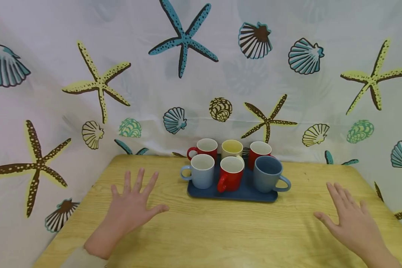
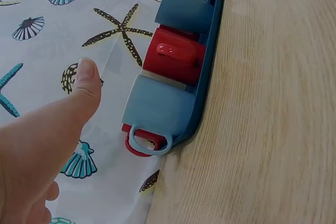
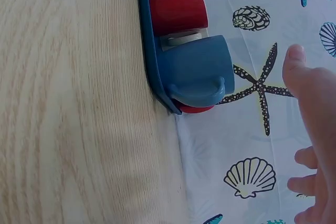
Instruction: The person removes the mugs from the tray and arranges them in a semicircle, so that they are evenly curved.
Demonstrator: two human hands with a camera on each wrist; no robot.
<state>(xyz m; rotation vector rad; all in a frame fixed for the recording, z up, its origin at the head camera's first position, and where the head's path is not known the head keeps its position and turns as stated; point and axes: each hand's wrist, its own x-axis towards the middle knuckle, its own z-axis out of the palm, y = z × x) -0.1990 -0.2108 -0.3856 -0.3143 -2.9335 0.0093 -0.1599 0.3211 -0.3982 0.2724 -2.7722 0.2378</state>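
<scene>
Several mugs stand upright in two rows on a dark blue tray (image 1: 201, 193) at the table's far side. In the front row are a light blue mug (image 1: 202, 173), a red mug (image 1: 231, 176) and a larger dark blue mug (image 1: 267, 175). Behind them are a red mug (image 1: 207, 146) at left, a cream mug (image 1: 232, 149) with a yellow inside, and another red mug (image 1: 258, 150). My left hand (image 1: 132, 204), fingers spread, hovers left of the tray and touches nothing. To the tray's right, my right hand (image 1: 353, 223) hangs with straight fingers, holding nothing.
The wooden table (image 1: 221, 234) spreads out in front of the tray. A white cloth (image 1: 201, 93) printed with starfish and shells hangs behind the table and along both sides, close behind the back row of mugs.
</scene>
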